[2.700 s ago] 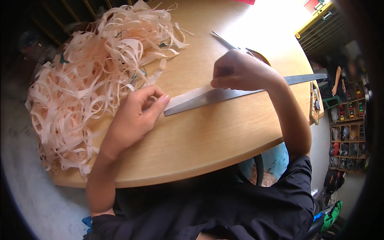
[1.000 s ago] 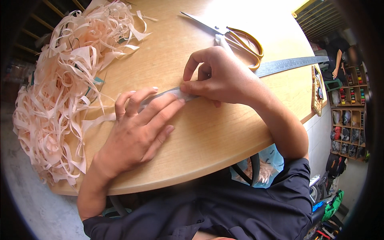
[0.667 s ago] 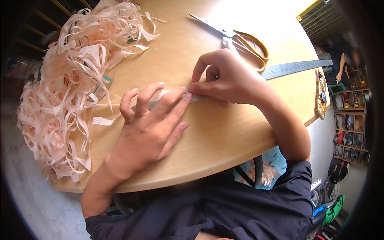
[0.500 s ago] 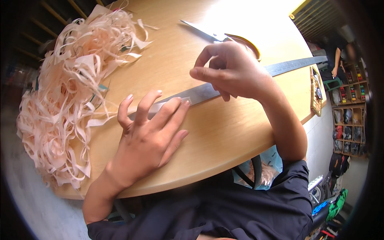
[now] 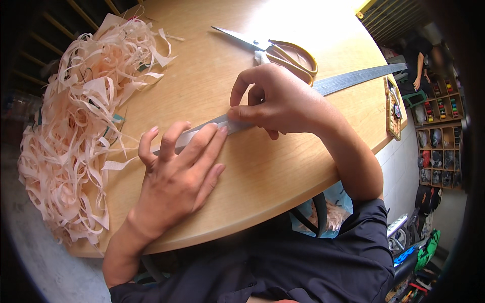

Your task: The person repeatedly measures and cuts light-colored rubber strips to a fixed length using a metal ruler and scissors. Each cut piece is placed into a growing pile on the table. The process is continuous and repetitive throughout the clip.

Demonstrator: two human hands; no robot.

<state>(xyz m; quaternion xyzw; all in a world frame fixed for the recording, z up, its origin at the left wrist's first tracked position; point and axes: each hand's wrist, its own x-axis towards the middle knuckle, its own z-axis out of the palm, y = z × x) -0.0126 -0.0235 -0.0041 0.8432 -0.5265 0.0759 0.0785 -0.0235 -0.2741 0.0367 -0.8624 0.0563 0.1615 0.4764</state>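
A long metal ruler [image 5: 358,79] lies slantwise across the wooden table [image 5: 252,177]. My left hand [image 5: 174,177] is spread flat over its left part, with the fingertips pressing down a pale fabric strip [image 5: 186,137] on the ruler. My right hand [image 5: 283,98] hovers over the ruler just right of those fingertips. Its thumb and index finger are pinched near the strip's end; anything between them is too small to make out. Beyond the right hand lie scissors [image 5: 299,53] with tan handles, blades pointing left.
A large heap of pale pink fabric strips [image 5: 76,136] covers the table's left side. At the right edge sits a small wooden tray [image 5: 393,108]. Below the table edge is a blue bag [image 5: 331,214] with pink scraps. Shelves [image 5: 439,146] and another person [image 5: 418,63] are at the right.
My right hand has come down and left, closer to my left fingertips. The left hand stays pressed on the strip. The scissors' handles are now more visible as the view has shifted slightly.
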